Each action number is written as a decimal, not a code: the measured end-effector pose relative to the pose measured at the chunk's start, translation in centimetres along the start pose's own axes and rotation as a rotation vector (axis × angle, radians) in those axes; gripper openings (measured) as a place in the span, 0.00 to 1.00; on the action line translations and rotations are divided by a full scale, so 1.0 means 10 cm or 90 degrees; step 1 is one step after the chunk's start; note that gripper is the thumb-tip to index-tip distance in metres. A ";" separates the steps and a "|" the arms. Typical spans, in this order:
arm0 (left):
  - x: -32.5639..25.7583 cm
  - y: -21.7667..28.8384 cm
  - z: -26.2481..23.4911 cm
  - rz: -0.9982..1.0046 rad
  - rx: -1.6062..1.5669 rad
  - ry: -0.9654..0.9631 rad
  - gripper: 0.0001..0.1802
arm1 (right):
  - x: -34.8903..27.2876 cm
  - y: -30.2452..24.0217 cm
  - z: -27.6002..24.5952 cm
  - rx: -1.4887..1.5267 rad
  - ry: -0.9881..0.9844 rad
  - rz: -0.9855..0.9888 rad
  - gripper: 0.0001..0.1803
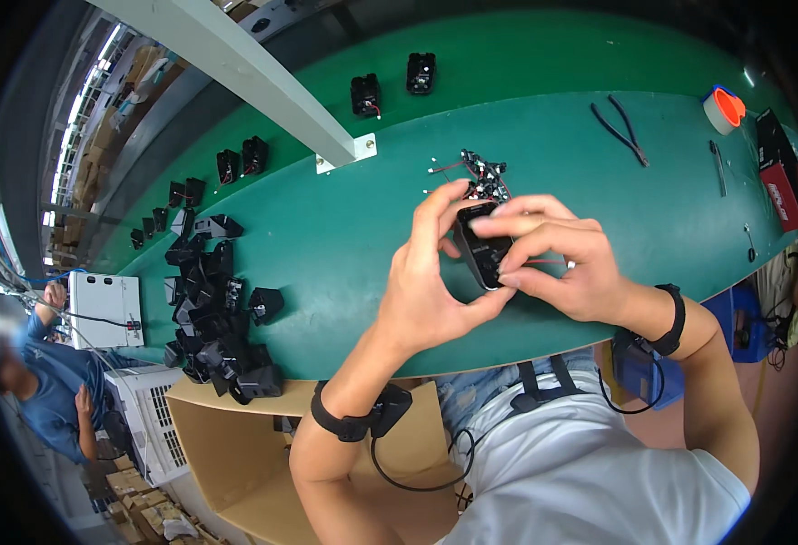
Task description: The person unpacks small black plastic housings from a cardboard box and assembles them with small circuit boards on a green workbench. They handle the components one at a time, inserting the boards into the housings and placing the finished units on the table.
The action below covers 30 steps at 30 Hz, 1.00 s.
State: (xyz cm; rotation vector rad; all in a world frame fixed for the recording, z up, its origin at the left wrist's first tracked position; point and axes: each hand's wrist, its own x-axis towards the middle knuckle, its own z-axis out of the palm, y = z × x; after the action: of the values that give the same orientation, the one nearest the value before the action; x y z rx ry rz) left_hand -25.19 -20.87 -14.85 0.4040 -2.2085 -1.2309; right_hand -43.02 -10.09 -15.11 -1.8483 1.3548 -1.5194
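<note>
A small black plastic housing is held over the green bench, tilted toward me. My left hand is closed round its left side, thumb at the lower end and fingers at the upper end. The fingers of my right hand are bent over its right side. Its thumb and index finger pinch near the lower right corner, and another finger lies across the open face. From beneath the right fingers sticks out a thin red wire with a white connector. A pile of small wired black parts lies just beyond the housing.
Many black housings are heaped at the left. Several finished-looking units stand along the far strip. Pliers, tweezers and an orange-and-white tape roll lie at right. A metal post rises from the bench; a cardboard box sits below.
</note>
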 end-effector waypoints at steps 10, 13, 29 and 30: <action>-0.03 0.08 0.01 -0.008 0.081 0.014 0.53 | -0.02 0.04 0.00 -0.132 0.022 -0.101 0.10; 0.01 0.04 0.01 0.055 0.164 0.002 0.56 | 0.02 0.06 -0.03 -0.142 0.006 -0.117 0.11; -0.02 0.00 -0.06 0.164 0.369 0.111 0.42 | 0.00 0.15 -0.02 0.366 -0.111 0.209 0.20; -0.02 0.04 -0.05 0.147 0.378 0.129 0.39 | -0.03 0.17 0.01 0.447 -0.121 0.261 0.24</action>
State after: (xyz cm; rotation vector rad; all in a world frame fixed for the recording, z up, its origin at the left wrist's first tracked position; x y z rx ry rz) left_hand -24.76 -20.90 -14.31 0.4586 -2.3286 -0.3784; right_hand -43.64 -10.66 -16.60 -1.1573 0.8738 -1.3235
